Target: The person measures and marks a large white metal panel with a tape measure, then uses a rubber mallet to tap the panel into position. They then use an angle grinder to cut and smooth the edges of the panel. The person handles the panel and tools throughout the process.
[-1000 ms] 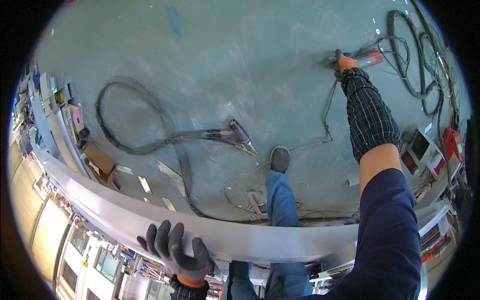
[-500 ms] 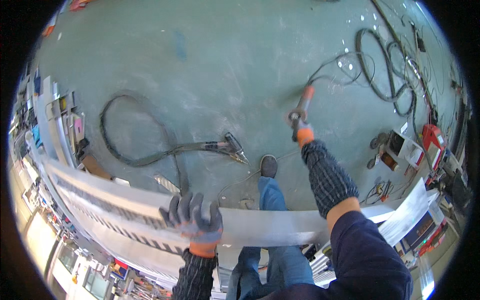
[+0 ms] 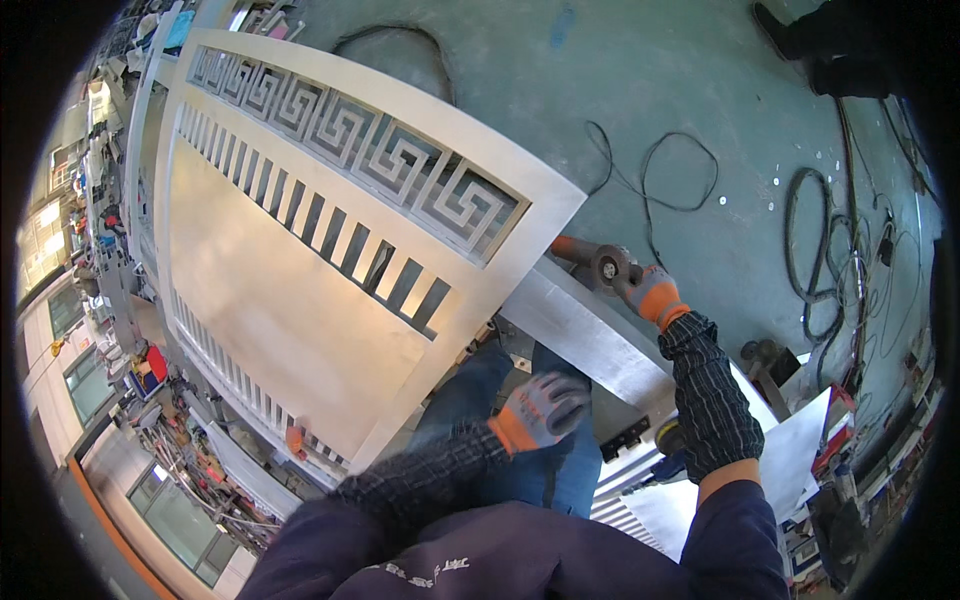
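My right hand (image 3: 650, 292), in a grey and orange glove, is closed round the head end of an angle grinder (image 3: 610, 265). The grinder's disc shows, and its orange body points left, partly behind the corner of a pale metal gate panel (image 3: 270, 310). Greek-key fretwork (image 3: 385, 155) and rows of slats run along the panel, which stands at my left. My left hand (image 3: 545, 410), gloved alike and slightly blurred, hangs above my thighs with curled fingers and nothing visible in them. Under the grinder lies a bare metal beam (image 3: 595, 335).
A thin black cord (image 3: 685, 200) loops over the green floor beyond the grinder. Thicker coiled cables (image 3: 800, 240) lie at the right. Another person's dark legs (image 3: 840, 50) show at the far right. Pale metal sheets (image 3: 790, 450) lie near my right arm.
The grinder has come from over the floor to beside the panel's corner. My left hand has left the metal edge and moved right, over my thighs. The view has swung, showing the panel's face.
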Demonstrator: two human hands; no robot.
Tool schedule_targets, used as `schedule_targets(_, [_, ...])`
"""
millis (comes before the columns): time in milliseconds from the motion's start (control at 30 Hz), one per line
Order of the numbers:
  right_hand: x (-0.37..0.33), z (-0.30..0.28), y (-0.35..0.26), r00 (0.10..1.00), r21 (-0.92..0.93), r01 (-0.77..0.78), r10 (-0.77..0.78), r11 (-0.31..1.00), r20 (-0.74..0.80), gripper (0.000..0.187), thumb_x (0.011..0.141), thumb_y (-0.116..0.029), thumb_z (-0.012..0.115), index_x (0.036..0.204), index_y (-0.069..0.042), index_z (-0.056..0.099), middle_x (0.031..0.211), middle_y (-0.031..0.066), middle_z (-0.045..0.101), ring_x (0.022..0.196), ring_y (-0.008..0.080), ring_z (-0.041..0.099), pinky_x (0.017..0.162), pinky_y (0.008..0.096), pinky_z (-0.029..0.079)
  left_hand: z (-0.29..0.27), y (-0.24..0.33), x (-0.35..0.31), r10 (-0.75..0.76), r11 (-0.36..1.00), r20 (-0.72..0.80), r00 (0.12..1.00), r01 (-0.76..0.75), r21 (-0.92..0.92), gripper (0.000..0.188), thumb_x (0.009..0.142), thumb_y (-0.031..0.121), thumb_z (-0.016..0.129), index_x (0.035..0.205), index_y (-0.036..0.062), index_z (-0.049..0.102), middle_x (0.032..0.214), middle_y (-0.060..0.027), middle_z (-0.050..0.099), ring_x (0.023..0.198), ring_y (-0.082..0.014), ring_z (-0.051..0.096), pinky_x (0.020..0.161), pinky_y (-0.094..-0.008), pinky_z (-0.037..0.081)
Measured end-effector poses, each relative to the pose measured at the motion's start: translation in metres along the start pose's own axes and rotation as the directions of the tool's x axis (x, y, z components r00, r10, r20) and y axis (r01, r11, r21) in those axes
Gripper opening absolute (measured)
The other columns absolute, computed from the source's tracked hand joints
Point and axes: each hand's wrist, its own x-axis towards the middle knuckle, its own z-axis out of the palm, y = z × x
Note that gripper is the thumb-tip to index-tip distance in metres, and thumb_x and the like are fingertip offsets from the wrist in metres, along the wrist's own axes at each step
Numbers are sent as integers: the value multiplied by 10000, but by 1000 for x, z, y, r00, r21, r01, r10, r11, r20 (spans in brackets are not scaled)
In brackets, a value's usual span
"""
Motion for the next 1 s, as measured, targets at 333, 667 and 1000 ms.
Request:
schedule_targets(333, [37, 6, -21, 960, 93, 8, -34, 996, 277, 652, 873, -540, 638, 1108, 67, 692, 1038, 286, 727, 975, 439, 703, 888, 461, 556, 112, -209, 68, -611, 740, 9, 792, 566, 363, 622, 947, 368, 673, 1477, 88, 506, 1445, -189, 563, 1375, -384, 495, 1147, -484, 418])
schedule_targets(667, [56, 28, -20, 877, 194, 16, -107, 981, 469, 571, 875, -507, 672, 1149, -6, 697, 984, 243, 740, 889, 369, 716, 819, 436, 553, 127, -264, 119, -461, 872, 32, 887, 446, 200, 723, 916, 430, 710, 1506, 96, 457, 1437, -206, 541, 1357, -402, 491, 1142, -487, 419])
schedule_targets(1000, [41, 38, -50, 928, 273, 29, -127, 962, 349, 520, 998, -516, 570, 1250, -82, 705, 1116, 235, 737, 1027, 370, 696, 930, 445, 521, 130, -246, 110, -328, 943, 29, 944, 325, 76, 829, 885, 492, 747, 1534, 103, 408, 1430, -222, 519, 1340, -420, 487, 1136, -489, 419])
